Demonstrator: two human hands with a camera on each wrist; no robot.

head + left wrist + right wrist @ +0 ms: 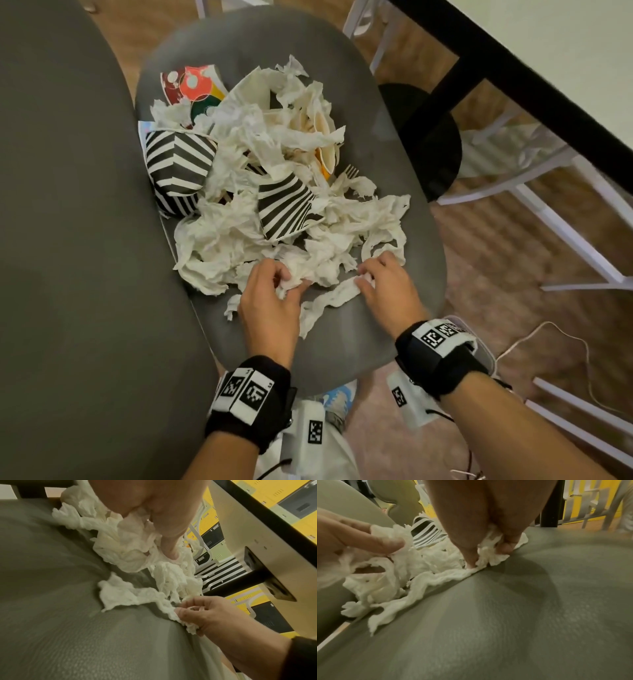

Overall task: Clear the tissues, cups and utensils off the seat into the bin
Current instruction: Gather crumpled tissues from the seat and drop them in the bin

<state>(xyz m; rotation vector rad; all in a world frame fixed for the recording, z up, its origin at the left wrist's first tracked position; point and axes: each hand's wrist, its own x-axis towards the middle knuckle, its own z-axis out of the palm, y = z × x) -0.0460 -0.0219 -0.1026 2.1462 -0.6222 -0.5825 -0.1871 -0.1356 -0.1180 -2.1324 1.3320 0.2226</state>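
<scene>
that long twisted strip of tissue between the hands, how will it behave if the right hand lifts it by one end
The tissue strip will probably dangle limp, since it already lies wavy and crumpled on the grey seat. It looks thin and ragged, so a hard tug may tear it. Pinched by the right hand, it should lift with little effort.

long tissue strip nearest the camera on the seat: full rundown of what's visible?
The tissue strip is white, thin, crinkled paper twisted into a rope-like band with ragged, torn ends. It lies flat on the grey seat, at the near edge of the pile, running diagonally between the two hands. The right hand pinches its far end against the seat with curled fingertips. Its near end trails loose beside the left hand, which grips a separate crumpled wad. Whether the strip joins the wad is unclear.
</scene>
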